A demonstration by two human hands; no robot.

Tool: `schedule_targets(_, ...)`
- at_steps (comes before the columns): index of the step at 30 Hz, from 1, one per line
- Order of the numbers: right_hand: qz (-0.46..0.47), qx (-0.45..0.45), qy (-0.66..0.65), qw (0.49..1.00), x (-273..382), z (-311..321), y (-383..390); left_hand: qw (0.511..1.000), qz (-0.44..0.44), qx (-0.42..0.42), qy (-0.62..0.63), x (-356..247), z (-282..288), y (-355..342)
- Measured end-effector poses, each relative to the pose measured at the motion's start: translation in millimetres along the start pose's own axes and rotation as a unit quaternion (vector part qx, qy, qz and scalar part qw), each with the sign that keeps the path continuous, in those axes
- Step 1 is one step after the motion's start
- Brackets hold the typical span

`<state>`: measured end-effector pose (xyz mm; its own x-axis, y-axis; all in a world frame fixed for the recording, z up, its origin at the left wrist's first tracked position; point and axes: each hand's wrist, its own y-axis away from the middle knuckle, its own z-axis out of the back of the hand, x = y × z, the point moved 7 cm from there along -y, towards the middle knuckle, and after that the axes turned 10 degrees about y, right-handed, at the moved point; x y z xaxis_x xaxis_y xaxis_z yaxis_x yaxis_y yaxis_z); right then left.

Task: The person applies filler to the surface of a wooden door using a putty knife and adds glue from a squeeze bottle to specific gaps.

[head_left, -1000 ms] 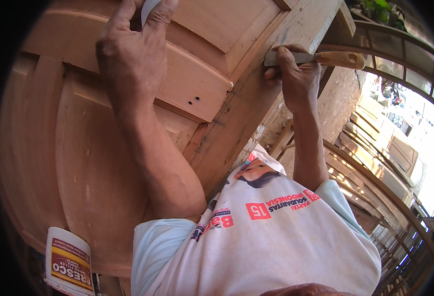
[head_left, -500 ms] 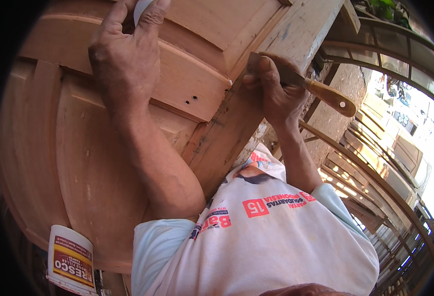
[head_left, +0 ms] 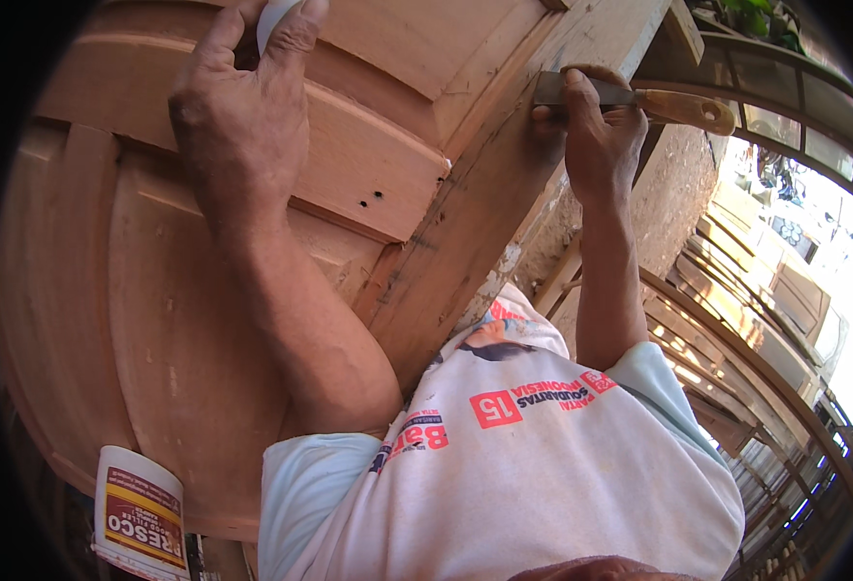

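Observation:
Near the top edge, my left hand (head_left: 239,131) is closed around a smooth white object (head_left: 273,23), which is partly hidden by the fingers and cut off by the picture's edge. My right hand (head_left: 604,145) grips a putty knife (head_left: 683,108) with a wooden handle and a wide metal blade; the thumb presses on the blade, which points left over a long plank (head_left: 465,228). Beneath the left hand and forearm lies a panelled wooden door (head_left: 184,320). Two small dark holes show in its end piece (head_left: 368,160), beside the plank.
A white tub (head_left: 140,513) with a red and yellow label stands at the lower left, beside the door's edge. To the right, stacked boards (head_left: 727,320) lie beyond a rough beam, and a curved-looking frame with glass panes (head_left: 775,126) crosses the upper right.
My right hand has moved up and to the right with the putty knife, whose handle now lies more level. The left hand has stayed almost in place with the white object.

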<state>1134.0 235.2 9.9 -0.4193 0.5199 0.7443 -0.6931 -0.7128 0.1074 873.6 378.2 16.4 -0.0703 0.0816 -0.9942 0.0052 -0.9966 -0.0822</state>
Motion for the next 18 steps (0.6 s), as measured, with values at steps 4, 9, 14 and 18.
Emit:
schedule_targets(4, -0.002, 0.003, -0.018, 1.0, -8.9, 2.8, -13.1, 0.999, 0.003, 0.006, 0.054, 12.2, 2.3, -3.3)
schedule_targets(9, 0.018, -0.003, -0.036, 0.999, -15.5, 2.9, -16.1, 1.0, -0.01, 0.015, 0.019, 3.5, 1.3, -2.7)
schedule_targets(14, 0.029, -0.002, -0.047, 0.998, -13.0, 1.9, -15.7, 1.0, 0.002, 0.01, 0.025, 9.6, 2.9, -2.8)
schedule_targets(18, 0.024, 0.004, -0.042, 0.999, -14.4, 2.1, -18.3, 0.999, 0.011, 0.006, 0.051, 10.9, 1.3, -1.9)
